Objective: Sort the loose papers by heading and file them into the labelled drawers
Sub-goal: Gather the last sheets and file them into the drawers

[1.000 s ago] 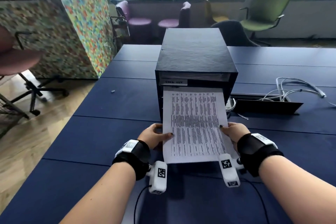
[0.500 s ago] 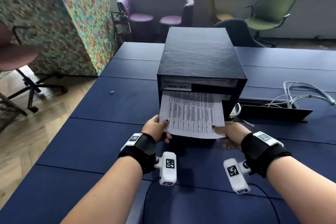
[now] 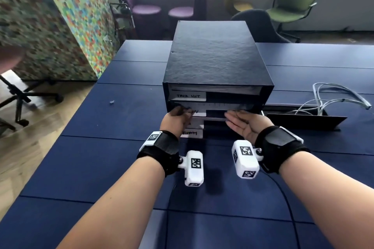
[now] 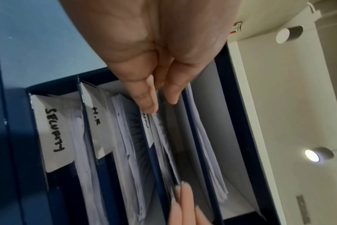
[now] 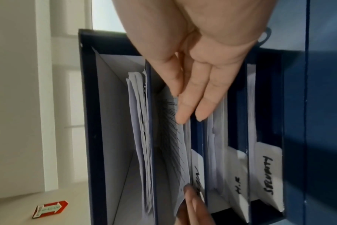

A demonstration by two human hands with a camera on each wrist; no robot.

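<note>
A black drawer box (image 3: 216,56) stands on the navy table (image 3: 101,157), its slots labelled TASK LIST (image 3: 188,96), H.R (image 4: 95,115) and SECURITY (image 4: 54,129). A printed sheet (image 3: 214,105) lies almost wholly inside the second slot from the top, only its near edge showing. My left hand (image 3: 178,116) is at the slot's left end, its fingertips (image 4: 150,105) on the sheet's edge (image 4: 164,137). My right hand (image 3: 240,121) is palm up with straight fingers (image 5: 183,112) against the sheet (image 5: 175,137). The second label is partly hidden by my left hand.
Grey cables (image 3: 332,97) and a black floor-box flap (image 3: 303,121) lie right of the box. A small scrap (image 3: 112,102) is on the table to the left. Chairs (image 3: 293,4) stand beyond the table, and a coloured partition (image 3: 60,26) is at the left.
The sheet has slid from mostly outside the box to almost fully inside the second slot. Both hands have followed it forward to the box's front.
</note>
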